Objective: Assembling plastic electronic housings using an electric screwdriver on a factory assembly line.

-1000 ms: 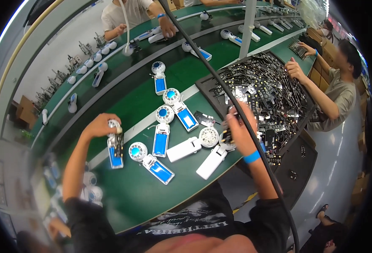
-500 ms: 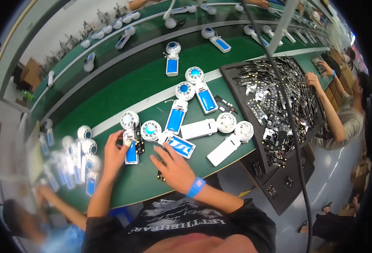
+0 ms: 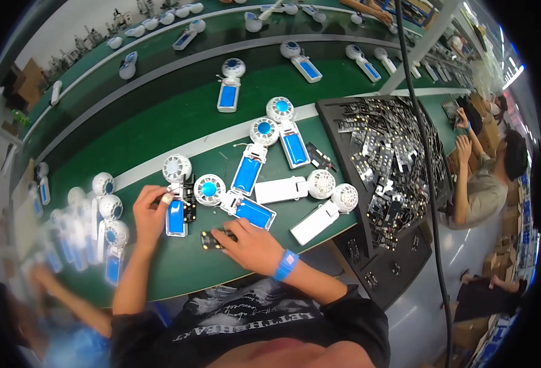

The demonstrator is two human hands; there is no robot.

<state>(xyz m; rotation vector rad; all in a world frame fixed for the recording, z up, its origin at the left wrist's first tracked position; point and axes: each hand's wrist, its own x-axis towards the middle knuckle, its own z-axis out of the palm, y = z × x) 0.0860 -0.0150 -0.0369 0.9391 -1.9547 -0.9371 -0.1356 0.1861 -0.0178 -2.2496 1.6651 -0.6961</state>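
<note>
Closest in, the green front edge of the counter [image 3: 184,270] slants past just below the right hand [image 3: 252,245], whose bent fingers hold a small black circuit board [image 3: 211,240] with gold-coloured spots; green surface stretches from there toward the left forearm. The left hand [image 3: 151,211] is gathered narrow, thumb and fingertips on the upper handle of a white handheld fan [image 3: 176,168] lying just right of it. The fan's round slotted head points away from the hand; its open handle shows a glossy blue block, a dark board [image 3: 189,202] along its right side. Other fans [image 3: 246,211] crowd just beyond the right hand, a heaped black tray [image 3: 333,126] stands farther right, and past both hands a pale strip [image 3: 154,166] borders wider green surface.
</note>
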